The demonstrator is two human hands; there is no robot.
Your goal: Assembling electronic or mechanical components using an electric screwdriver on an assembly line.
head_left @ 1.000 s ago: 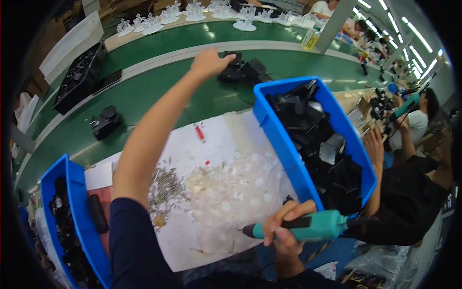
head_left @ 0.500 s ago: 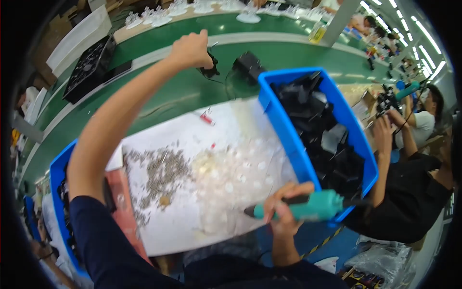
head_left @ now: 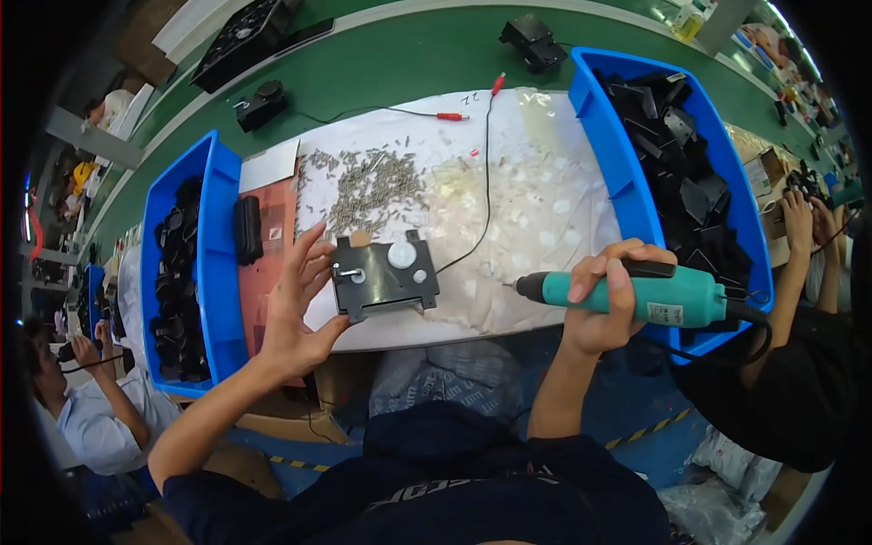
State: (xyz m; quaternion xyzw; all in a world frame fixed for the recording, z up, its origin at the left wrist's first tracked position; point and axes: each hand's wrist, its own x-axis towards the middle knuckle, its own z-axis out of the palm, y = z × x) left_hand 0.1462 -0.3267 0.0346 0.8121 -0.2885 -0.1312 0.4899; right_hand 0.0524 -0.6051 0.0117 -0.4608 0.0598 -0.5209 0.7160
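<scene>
My left hand [head_left: 304, 313] grips the left side of a black plastic housing [head_left: 386, 289], thumb at its lower corner and fingers along its upper left edge. The housing has round silvery discs and a small metal post on its face, and a thin black cable runs from its right side. My right hand [head_left: 604, 304] is wrapped round a teal electric screwdriver [head_left: 677, 298]. Its dark nose and bit point left toward the housing, a short gap away. Many small metal screws [head_left: 377, 186] lie scattered on the white work surface [head_left: 345, 127] beyond the housing.
Blue bins of black parts stand left [head_left: 218, 263] and right [head_left: 627, 195]. Black units, one at left [head_left: 262, 104] and one at right [head_left: 533, 44], sit on the green belt [head_left: 400, 54]. Red-tipped cables [head_left: 451, 116] cross the work surface. Co-workers sit on both sides.
My left hand has come back from far over the green belt and now holds the black housing near the front edge. The right hand keeps the screwdriver; the view has shifted.
</scene>
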